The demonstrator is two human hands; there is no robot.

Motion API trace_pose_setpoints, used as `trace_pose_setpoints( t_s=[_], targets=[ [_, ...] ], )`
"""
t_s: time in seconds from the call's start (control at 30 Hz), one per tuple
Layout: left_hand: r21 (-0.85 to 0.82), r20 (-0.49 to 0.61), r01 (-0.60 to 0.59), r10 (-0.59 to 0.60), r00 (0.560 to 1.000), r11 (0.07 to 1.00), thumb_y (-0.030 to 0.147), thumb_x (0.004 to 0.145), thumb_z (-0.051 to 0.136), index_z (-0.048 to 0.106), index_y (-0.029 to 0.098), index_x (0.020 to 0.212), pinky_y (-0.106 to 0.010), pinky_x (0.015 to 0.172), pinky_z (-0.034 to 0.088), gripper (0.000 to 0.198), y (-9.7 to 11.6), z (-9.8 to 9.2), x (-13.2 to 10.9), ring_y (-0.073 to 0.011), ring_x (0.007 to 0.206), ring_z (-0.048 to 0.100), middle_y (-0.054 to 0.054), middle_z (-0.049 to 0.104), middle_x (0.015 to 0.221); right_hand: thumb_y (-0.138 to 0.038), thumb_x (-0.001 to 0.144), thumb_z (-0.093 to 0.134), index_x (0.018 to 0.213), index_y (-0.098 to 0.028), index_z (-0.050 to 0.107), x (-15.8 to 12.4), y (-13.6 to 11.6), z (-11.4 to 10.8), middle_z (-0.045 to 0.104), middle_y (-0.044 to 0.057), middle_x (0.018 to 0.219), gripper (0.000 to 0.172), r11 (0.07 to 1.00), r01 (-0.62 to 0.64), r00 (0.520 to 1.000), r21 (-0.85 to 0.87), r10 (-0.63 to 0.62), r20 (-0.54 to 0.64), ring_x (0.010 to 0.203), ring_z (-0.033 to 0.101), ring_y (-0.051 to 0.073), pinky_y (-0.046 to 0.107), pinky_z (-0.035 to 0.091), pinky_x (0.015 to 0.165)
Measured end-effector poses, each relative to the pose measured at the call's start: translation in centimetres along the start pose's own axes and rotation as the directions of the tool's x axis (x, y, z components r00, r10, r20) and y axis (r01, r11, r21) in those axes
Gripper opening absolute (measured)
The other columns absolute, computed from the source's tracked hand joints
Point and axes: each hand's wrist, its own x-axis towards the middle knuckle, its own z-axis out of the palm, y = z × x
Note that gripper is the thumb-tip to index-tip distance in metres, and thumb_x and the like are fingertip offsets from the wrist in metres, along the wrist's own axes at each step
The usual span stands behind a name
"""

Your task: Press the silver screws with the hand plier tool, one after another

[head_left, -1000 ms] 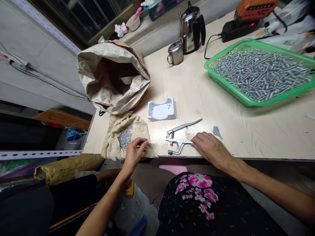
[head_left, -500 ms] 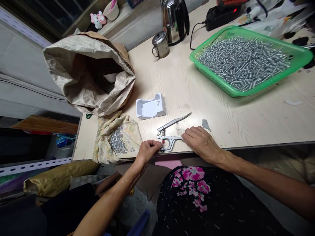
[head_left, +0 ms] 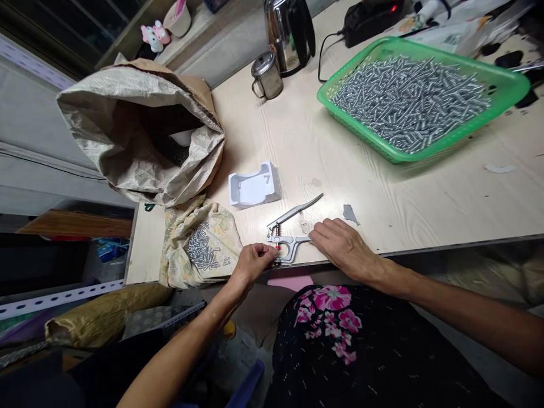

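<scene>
Snap-fastener pliers (head_left: 298,239) in grey metal lie at the table's front edge, the upper handle raised, with a spring and a red part at the jaw. My right hand (head_left: 342,246) is closed around the end of the lower handle. At the jaw, my left hand (head_left: 255,262) has its thumb and fingers pinched together; whatever they hold is too small and hidden to make out. A pile of small metal pieces (head_left: 202,249) rests on a patterned cloth (head_left: 229,226) left of that hand. Behind the pliers sits a white tray (head_left: 255,195) with a few small pieces in it.
A green basket (head_left: 399,156) full of metal pieces stands at the back right. An open sack (head_left: 208,164) is at the left. A metal mug (head_left: 268,79) and a kettle (head_left: 283,39) stand at the back. A grey scrap (head_left: 349,213) lies near my right hand.
The camera view has shifted slightly, so the table's things appear a little further left. Both hands stay at the pliers, whose upper handle remains raised.
</scene>
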Motion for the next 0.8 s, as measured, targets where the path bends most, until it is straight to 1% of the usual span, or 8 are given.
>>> trace_pose_setpoints(
  t_s=[0.1,0.17,0.27,0.33,0.43,0.57,0.63,0.8],
  targets=[
    [-0.028,0.057,0.042,-0.041,0.998,0.999,0.055,0.055,0.081,0.067,0.012,0.068,-0.024,0.054,0.035,0.047,0.5,-0.3,0.1,-0.0099,0.053,0.048,0.0,0.058,0.057,-0.008,0.093,0.045,0.085,-0.017,0.057,0.0,0.1,-0.2,0.058,0.005,0.083,0.018,1.0,-0.015,0.999,0.015,0.014,0.035,0.077,0.046,0.021,0.034,0.03,0.072],
    [-0.064,0.071,0.061,-0.056,0.996,0.996,0.057,0.053,0.082,0.066,0.012,0.07,-0.024,0.054,0.035,0.05,0.7,-0.3,0.0,-0.0093,0.053,0.047,0.0,0.057,0.058,-0.013,0.096,0.044,0.086,-0.018,0.057,0.3,0.3,-0.7,0.059,0.005,0.084,0.017,0.999,-0.02,0.996,0.048,0.016,0.089,0.078,0.047,0.02,0.034,0.03,0.074],
    [-0.063,0.068,0.048,-0.044,0.997,0.997,0.06,0.051,0.082,0.066,0.012,0.069,-0.023,0.053,0.031,0.053,0.8,-0.2,-0.1,-0.008,0.052,0.043,0.001,0.055,0.056,-0.026,0.1,0.044,0.087,-0.018,0.057,1.4,1.0,-1.6,0.061,0.005,0.088,0.02,0.996,-0.035,0.986,0.085,0.021,0.164,0.08,0.049,0.019,0.034,0.03,0.075],
    [-0.044,0.078,0.039,-0.035,0.996,0.998,0.06,0.052,0.081,0.065,0.012,0.067,-0.023,0.052,0.027,0.052,0.9,-0.1,-0.2,-0.0075,0.051,0.04,0.002,0.052,0.054,-0.029,0.101,0.044,0.093,-0.018,0.059,2.5,1.5,-1.9,0.062,0.006,0.094,0.021,0.998,-0.045,0.987,0.04,0.038,0.155,0.083,0.05,0.019,0.034,0.029,0.074],
    [-0.018,0.103,0.032,-0.03,0.994,0.999,0.058,0.054,0.08,0.065,0.012,0.064,-0.023,0.051,0.024,0.049,1.0,-0.1,-0.4,-0.0069,0.05,0.036,0.003,0.049,0.051,-0.019,0.097,0.046,0.105,-0.018,0.061,4.3,2.7,-1.5,0.063,0.009,0.101,0.017,0.993,-0.036,0.992,-0.11,0.049,0.117,0.087,0.047,0.022,0.035,0.026,0.072],
    [0.048,0.068,-0.001,-0.002,0.998,0.999,0.057,0.059,0.077,0.065,0.013,0.064,-0.023,0.051,0.026,0.046,1.1,0.0,-0.4,-0.0081,0.051,0.039,0.002,0.051,0.052,-0.006,0.092,0.045,0.087,-0.019,0.062,6.5,4.7,-0.1,0.063,0.007,0.084,0.022,0.977,0.057,0.99,-0.206,-0.028,0.14,0.085,0.044,0.023,0.036,0.024,0.071],
    [0.118,0.04,-0.028,0.024,0.999,0.993,0.055,0.061,0.074,0.066,0.013,0.063,-0.024,0.051,0.028,0.043,1.1,0.0,-0.4,-0.0095,0.052,0.041,0.001,0.053,0.053,-0.005,0.094,0.04,0.082,-0.02,0.061,7.3,5.6,0.2,0.062,0.006,0.079,0.029,0.969,0.118,0.986,-0.219,-0.089,0.138,0.082,0.043,0.022,0.036,0.024,0.073],
    [0.253,0.023,-0.065,0.062,0.998,0.965,0.049,0.065,0.068,0.066,0.014,0.065,-0.024,0.052,0.03,0.035,1.1,0.0,-0.6,-0.0109,0.054,0.043,0.001,0.055,0.055,-0.008,0.099,0.03,0.086,-0.021,0.063,8.3,6.4,0.1,0.063,0.005,0.082,0.037,0.95,0.193,0.981,-0.246,-0.177,0.083,0.08,0.041,0.02,0.036,0.025,0.077]
  ],
)
